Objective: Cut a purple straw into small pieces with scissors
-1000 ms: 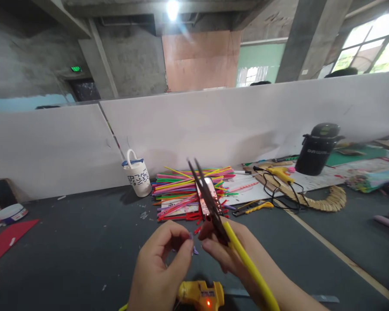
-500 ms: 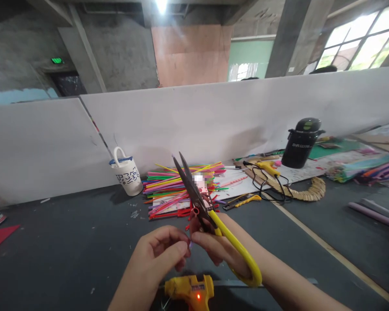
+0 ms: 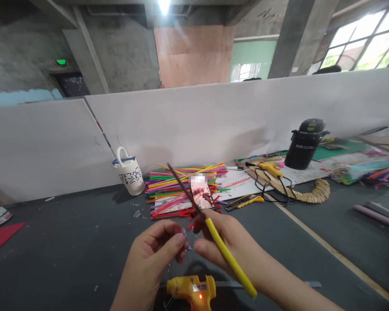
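My left hand (image 3: 160, 248) is closed in a pinch around a small light-purple piece (image 3: 184, 233), whose material is too small to make out. Just to the right, my right hand (image 3: 223, 239) holds scissors (image 3: 221, 246) with yellow handles and dark blades. The scissors are seen nearly edge-on, blades pointing up and left, and their handle lies across my palm. My right thumb and fingertips are apart from the purple piece. Below both hands, a yellow glue gun (image 3: 189, 288) with a lit red light lies on the dark table.
Behind my hands, a phone (image 3: 201, 196) leans among colourful pipe cleaners (image 3: 168, 185). A white mug-like holder (image 3: 129, 177) stands left. To the right are a utility knife (image 3: 246, 202), another yellow glue gun (image 3: 270, 168) with black cord, and a black bottle (image 3: 303, 144). A white partition (image 3: 188, 121) runs behind.
My hands have drawn slightly apart, and the purple piece shows more clearly in my left fingers. The scissors have turned from a slightly spread, broad view to nearly edge-on.
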Action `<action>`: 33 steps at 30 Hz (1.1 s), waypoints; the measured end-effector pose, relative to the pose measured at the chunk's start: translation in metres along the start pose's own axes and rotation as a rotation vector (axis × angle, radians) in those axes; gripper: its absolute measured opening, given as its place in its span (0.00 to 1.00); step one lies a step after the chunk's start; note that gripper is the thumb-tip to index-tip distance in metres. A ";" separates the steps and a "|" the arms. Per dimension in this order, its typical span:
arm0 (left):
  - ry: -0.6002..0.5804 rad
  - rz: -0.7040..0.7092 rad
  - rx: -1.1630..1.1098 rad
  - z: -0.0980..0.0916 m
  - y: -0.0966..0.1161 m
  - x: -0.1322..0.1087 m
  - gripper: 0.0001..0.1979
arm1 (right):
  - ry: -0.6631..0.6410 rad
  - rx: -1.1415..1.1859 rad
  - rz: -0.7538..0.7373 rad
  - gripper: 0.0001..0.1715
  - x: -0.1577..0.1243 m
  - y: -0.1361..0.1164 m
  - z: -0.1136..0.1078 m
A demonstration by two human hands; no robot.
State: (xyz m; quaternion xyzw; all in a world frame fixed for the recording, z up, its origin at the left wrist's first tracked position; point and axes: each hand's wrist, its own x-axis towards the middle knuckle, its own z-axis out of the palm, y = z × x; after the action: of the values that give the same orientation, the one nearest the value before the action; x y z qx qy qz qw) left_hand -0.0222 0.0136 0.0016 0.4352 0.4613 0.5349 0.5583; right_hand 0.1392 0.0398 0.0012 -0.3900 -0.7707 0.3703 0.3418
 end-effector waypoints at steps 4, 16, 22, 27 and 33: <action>0.047 0.080 -0.103 -0.007 0.005 -0.001 0.03 | 0.028 -0.327 -0.012 0.23 -0.005 -0.007 0.007; -0.055 0.181 -0.395 -0.013 0.007 -0.003 0.05 | 0.215 -0.507 -0.213 0.28 -0.010 -0.002 0.020; 0.052 0.163 -0.475 -0.010 0.001 -0.002 0.05 | 0.222 -0.499 -0.212 0.27 -0.010 -0.001 0.025; 0.095 0.151 -0.484 -0.005 0.003 -0.001 0.06 | 0.245 -0.539 -0.221 0.25 -0.010 0.002 0.026; 0.083 0.173 -0.487 -0.004 0.005 -0.002 0.05 | 0.260 -0.550 -0.241 0.23 -0.009 0.001 0.027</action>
State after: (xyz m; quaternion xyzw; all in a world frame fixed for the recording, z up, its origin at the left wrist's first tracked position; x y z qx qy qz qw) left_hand -0.0267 0.0120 0.0064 0.3034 0.3025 0.6932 0.5796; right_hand 0.1219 0.0248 -0.0151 -0.4177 -0.8324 0.0521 0.3606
